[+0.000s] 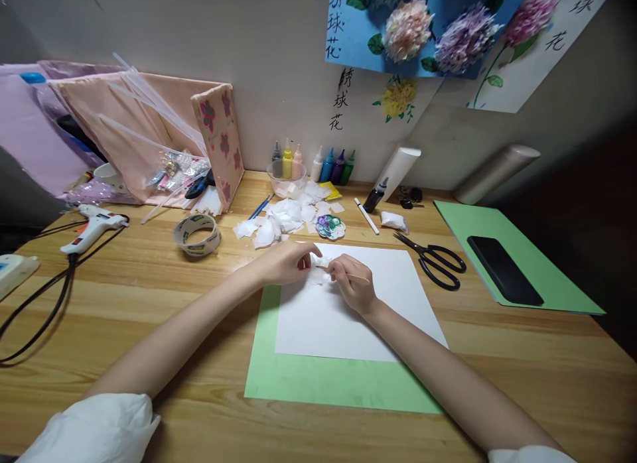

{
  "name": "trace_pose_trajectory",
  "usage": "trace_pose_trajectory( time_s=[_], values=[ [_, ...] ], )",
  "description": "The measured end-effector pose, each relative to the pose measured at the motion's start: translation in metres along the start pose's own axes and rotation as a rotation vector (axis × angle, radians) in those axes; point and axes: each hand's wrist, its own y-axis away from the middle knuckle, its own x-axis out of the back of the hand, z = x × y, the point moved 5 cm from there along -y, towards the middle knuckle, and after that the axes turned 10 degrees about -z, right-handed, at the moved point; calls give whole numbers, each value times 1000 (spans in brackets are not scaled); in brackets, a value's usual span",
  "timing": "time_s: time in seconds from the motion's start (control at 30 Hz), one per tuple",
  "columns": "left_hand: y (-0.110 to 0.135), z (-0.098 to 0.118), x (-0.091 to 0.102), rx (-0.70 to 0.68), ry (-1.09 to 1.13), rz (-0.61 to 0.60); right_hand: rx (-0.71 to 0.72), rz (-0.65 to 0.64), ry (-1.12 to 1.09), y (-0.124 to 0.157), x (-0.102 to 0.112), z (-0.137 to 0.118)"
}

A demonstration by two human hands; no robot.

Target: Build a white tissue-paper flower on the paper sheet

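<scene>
A sheet of white paper [358, 327] lies on a larger green sheet [323, 383]. Near the white sheet's far edge is a small crumpled bit of white tissue paper [319, 274], partly hidden by my fingers. My left hand [286, 263] bends over it from the left, its curled finger and thumb closed at the tissue. In my right hand [354, 284] is a thin wooden stick [359, 278], gripped like a pen with its tip at the tissue. Torn tissue pieces [284, 214] are heaped just beyond my hands, beside a paint-stained palette [330, 227].
Black-handled scissors [438, 259] lie right of the paper, and a black phone [503, 269] rests on green card. Tape [197, 235] and a corded glue gun [94, 227] are at left. Paint bottles [328, 164] line the wall, near a pink fabric box [219, 141].
</scene>
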Motion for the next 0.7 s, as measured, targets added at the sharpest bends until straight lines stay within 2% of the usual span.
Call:
trace_pose_trajectory(
  time_s=[0.1,0.23,0.3,0.4,0.7],
  values=[
    [-1,-2,-3,28,-77,52,-8,24,-6,2,1,-1],
    [-2,-5,-5,53,-86,78,83,110,-29,9,6,-6],
    [-3,-5,-5,55,-88,87,150,78,-27,10,5,-9],
    [-3,-5,-5,44,-102,101,220,-37,27,7,-2,-15],
    [-3,-6,-4,19,-78,109,147,-90,113,0,-8,-12]
  ],
)
